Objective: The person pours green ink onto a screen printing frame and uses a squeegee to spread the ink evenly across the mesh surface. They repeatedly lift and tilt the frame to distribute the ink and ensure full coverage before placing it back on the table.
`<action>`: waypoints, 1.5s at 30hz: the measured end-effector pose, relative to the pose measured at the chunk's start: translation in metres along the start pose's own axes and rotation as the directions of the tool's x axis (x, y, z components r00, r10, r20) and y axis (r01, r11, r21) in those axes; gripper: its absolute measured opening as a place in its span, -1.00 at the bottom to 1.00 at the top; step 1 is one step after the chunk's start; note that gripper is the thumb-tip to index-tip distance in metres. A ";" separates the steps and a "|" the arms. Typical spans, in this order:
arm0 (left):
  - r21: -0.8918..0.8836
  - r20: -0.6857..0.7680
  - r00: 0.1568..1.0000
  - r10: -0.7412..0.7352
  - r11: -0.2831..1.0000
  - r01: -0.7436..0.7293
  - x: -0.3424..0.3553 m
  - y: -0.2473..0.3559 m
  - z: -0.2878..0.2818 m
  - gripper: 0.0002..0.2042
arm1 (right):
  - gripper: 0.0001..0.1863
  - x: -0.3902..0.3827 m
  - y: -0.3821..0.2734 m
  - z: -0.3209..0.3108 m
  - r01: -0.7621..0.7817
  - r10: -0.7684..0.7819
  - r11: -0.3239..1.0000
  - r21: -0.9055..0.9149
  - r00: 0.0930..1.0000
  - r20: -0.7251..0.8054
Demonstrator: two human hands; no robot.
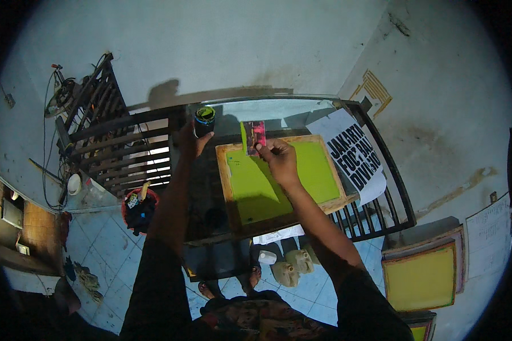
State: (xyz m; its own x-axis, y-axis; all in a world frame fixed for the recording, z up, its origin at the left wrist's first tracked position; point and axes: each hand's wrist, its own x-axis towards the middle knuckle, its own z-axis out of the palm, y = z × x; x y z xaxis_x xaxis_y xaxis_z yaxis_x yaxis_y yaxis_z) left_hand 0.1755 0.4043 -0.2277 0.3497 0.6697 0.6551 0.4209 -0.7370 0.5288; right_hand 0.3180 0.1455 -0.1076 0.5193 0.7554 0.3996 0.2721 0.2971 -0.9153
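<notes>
My left hand (191,142) is wrapped round a small dark jar (204,122) at the table's far edge. Yellow-green stuff coats the jar's mouth. Between the thumb and fingers of my right hand (281,162) is a flat pink-and-dark card (255,136), its left edge smeared yellow-green. That card stands over the upper part of a wood-rimmed screen frame (318,170) with yellow-green mesh, which lies on the dark table. My right forearm shades part of the mesh.
Right of the frame, a white sheet with bold black print (352,148) hangs over the slatted table end. A red bin (153,213) stands on the floor to the left. Pale jugs (293,267) sit below the table. More yellow-green frames (420,278) lean at the lower right.
</notes>
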 end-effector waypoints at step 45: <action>-0.179 -0.167 0.986 -0.022 0.984 -0.008 -0.080 0.207 -0.180 -0.36 | -0.92 -0.035 -0.131 0.003 -0.583 0.523 0.508 0.634 0.794 0.310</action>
State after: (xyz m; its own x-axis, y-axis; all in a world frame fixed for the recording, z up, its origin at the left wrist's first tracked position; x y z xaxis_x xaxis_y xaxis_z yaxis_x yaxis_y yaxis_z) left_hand 0.0840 0.1819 -0.0737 0.1954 0.6615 0.7240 0.2616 -0.7466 0.6116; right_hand 0.2618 0.0812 -0.0018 0.3029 0.9363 -0.1776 -0.6783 0.0809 -0.7303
